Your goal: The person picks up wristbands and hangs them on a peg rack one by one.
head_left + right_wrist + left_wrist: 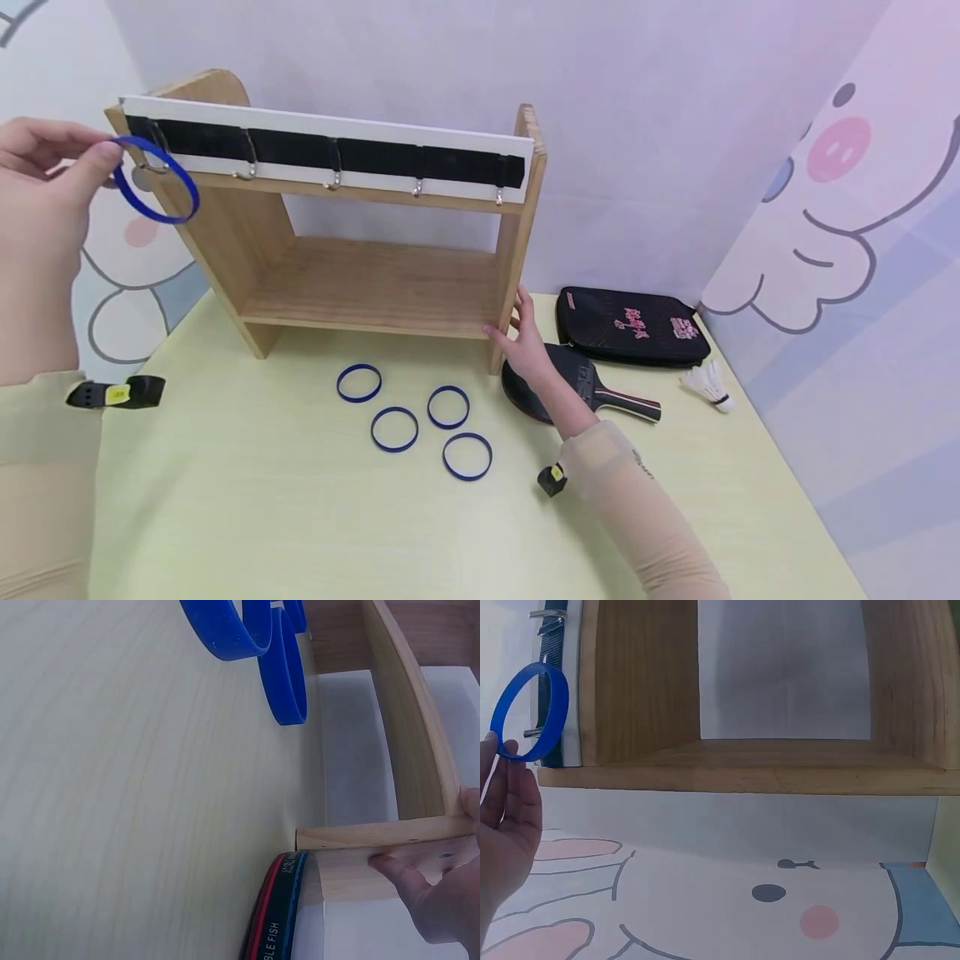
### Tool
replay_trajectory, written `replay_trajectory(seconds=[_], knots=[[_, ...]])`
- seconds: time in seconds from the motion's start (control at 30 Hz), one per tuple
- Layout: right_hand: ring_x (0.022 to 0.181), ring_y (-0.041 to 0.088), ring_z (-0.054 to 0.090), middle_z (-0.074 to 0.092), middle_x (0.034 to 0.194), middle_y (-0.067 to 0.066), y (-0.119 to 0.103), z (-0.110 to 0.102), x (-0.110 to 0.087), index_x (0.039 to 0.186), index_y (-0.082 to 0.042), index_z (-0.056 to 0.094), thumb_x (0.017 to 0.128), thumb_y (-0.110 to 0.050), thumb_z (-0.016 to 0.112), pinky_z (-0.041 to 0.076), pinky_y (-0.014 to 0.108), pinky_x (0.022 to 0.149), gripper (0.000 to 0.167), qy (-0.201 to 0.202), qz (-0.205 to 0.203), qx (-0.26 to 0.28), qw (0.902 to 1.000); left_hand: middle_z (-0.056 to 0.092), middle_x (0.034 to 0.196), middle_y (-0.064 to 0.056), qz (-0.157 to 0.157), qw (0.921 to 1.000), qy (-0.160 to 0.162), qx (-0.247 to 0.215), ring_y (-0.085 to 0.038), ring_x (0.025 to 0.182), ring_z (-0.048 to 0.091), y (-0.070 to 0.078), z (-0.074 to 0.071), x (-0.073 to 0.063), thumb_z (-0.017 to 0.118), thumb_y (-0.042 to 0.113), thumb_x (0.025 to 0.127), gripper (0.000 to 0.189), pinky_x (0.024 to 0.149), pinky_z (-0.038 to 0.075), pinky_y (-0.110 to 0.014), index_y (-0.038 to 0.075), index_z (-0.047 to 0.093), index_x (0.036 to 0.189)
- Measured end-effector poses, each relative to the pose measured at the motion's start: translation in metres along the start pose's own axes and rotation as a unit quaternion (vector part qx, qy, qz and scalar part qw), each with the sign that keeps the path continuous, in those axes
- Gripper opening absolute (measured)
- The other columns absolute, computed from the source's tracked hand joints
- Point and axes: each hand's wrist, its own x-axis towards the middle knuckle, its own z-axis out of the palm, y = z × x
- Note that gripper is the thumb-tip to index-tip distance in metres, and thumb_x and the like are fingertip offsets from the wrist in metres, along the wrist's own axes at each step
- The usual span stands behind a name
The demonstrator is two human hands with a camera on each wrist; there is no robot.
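Four blue rings (393, 450) lie loose on the table (300, 517), apart, in front of the wooden shelf (382, 283). Left hand (56, 171) pinches a fifth ring (558, 712) between thumb and fingers, held up by the leftmost hook; contact with the hook, can't tell. Right hand (527, 340) grips the shelf's right side, thumb and fingers straddling the panel. Progress: looks early, no ring seen hanging on the row of hooks (251, 167); one in hand, four unplaced.
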Motion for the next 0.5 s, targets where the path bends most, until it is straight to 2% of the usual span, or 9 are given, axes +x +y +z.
replay_trajectory(seconds=[0.23,0.33,0.5], knots=[[0.134,0.041,0.029,0.010,0.156,0.010,-0.021,-0.001,-0.009,0.149,-0.031,0.005,0.091,-0.008,0.062,0.041,0.056,0.099,0.085,-0.014,0.017,0.013,0.9997,0.069,0.091,0.008,-0.037,0.9986,-0.034,-0.015,-0.002,0.081,0.062,-0.007,0.001,0.002,0.074,0.031,0.075,0.039,0.091,0.044,-0.012,0.006,0.071,0.105],[0.135,0.041,0.028,0.009,0.156,0.012,-0.029,-0.001,-0.012,0.150,-0.028,0.004,0.091,-0.006,0.061,0.040,0.056,0.100,0.085,-0.018,0.019,0.012,0.9996,0.069,0.091,0.007,-0.040,0.9979,-0.040,-0.030,-0.004,0.081,0.062,-0.014,0.001,0.000,0.075,0.030,0.074,0.041,0.085,0.046,-0.010,0.004,0.070,0.106],[0.136,0.041,0.028,0.009,0.156,0.012,-0.032,-0.001,-0.013,0.150,-0.027,0.003,0.091,-0.007,0.060,0.040,0.057,0.100,0.085,-0.018,0.020,0.010,0.9996,0.068,0.091,0.009,-0.051,0.9978,-0.042,-0.010,-0.002,0.082,0.061,-0.023,-0.002,-0.003,0.076,0.030,0.075,0.039,0.083,0.046,-0.009,0.006,0.070,0.106]])
